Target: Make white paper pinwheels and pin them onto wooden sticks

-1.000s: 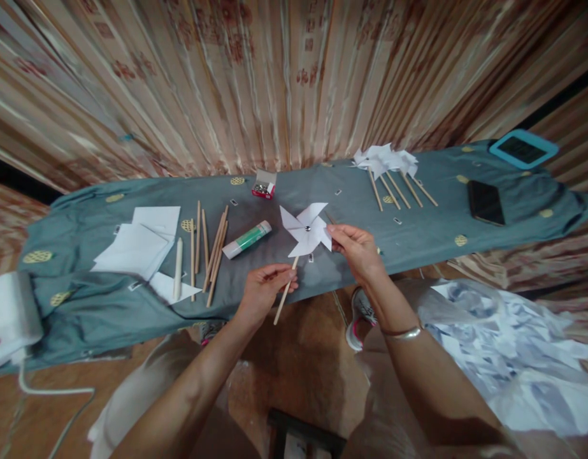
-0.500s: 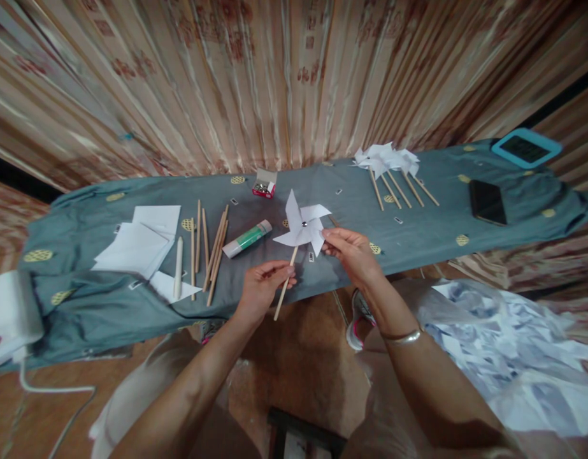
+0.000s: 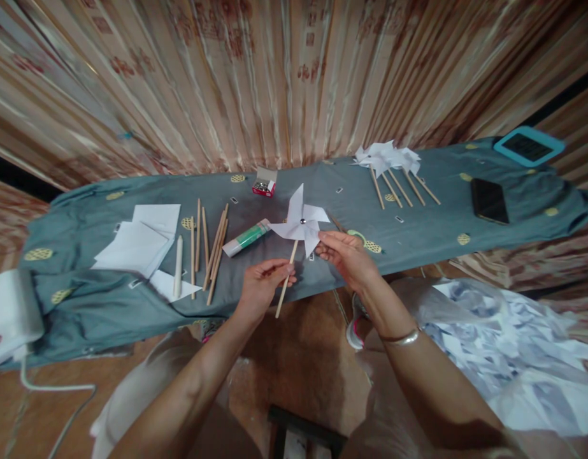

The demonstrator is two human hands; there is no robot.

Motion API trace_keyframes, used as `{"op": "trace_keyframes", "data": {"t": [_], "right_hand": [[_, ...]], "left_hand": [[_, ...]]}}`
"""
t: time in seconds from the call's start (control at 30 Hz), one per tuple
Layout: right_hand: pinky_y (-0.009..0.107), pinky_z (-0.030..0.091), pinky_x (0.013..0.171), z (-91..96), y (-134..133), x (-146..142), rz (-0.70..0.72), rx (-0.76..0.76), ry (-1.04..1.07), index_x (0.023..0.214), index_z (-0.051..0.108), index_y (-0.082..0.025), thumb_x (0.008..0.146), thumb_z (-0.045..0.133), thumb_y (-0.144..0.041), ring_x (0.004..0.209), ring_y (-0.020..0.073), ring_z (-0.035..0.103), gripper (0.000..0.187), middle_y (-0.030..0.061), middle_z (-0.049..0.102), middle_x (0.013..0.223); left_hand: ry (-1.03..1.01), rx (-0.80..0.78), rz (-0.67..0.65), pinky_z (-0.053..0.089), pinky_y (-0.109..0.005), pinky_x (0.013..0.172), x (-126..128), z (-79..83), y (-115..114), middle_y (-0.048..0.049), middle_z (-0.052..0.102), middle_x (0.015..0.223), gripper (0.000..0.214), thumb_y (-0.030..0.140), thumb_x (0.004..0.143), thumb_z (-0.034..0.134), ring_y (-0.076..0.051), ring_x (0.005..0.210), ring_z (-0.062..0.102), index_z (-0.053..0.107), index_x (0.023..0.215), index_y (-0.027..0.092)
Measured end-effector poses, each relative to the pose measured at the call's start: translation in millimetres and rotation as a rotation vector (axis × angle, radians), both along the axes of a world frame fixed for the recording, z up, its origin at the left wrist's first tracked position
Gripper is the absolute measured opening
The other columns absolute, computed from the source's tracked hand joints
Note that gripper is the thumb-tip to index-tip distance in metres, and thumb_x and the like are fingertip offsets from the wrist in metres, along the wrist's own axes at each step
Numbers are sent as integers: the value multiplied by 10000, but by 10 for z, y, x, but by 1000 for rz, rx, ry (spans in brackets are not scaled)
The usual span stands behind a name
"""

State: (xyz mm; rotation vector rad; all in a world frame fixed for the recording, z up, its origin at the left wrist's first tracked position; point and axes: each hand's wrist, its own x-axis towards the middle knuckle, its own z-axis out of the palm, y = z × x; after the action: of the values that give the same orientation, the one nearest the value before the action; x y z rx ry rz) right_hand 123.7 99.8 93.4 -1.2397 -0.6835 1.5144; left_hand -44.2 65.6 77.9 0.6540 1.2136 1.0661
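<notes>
A white paper pinwheel [image 3: 297, 224] with a round silvery pin at its centre is held up over the near side of the table. My left hand [image 3: 267, 284] is closed, pinching the pinwheel's wooden stick [image 3: 285, 290] between thumb and fingers. At the lower right of the paper, the thumb and fingertips of my right hand [image 3: 348, 255] are closed on one blade. Just behind the pinwheel lies a green-and-white glue stick [image 3: 248, 237]. A small red box [image 3: 264, 185] of metal pins stands open farther back. Part of a yellow-green loop [image 3: 357, 234] shows beside my right hand.
White paper sheets [image 3: 136, 245], a white candle-like stick [image 3: 178, 268] and several wooden sticks [image 3: 216, 252] lie at left. Finished pinwheels [image 3: 387, 158], a phone [image 3: 488, 201] and a blue-framed device [image 3: 529, 146] are at right. A bag of paper scraps [image 3: 508, 344] sits lower right.
The pinwheel's blades have turned slightly about the pin, and the paper head has shifted a little left. Both hands keep their hold in nearly the same places.
</notes>
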Motion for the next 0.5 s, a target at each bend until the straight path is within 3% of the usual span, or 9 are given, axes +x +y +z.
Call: {"op": "trace_keyframes", "data": {"t": [0.5], "right_hand": [[217,439,561,-11,-27,-57,29,-35,34,626,711,-187,437,896,-420,540,74,564,353,-17,673,608]], "left_hand": [[10,18,-4,539,-252,590,-5,-4,7,-23,703,617,439,430,443,893,-130,535,641,728,727,139]]}}
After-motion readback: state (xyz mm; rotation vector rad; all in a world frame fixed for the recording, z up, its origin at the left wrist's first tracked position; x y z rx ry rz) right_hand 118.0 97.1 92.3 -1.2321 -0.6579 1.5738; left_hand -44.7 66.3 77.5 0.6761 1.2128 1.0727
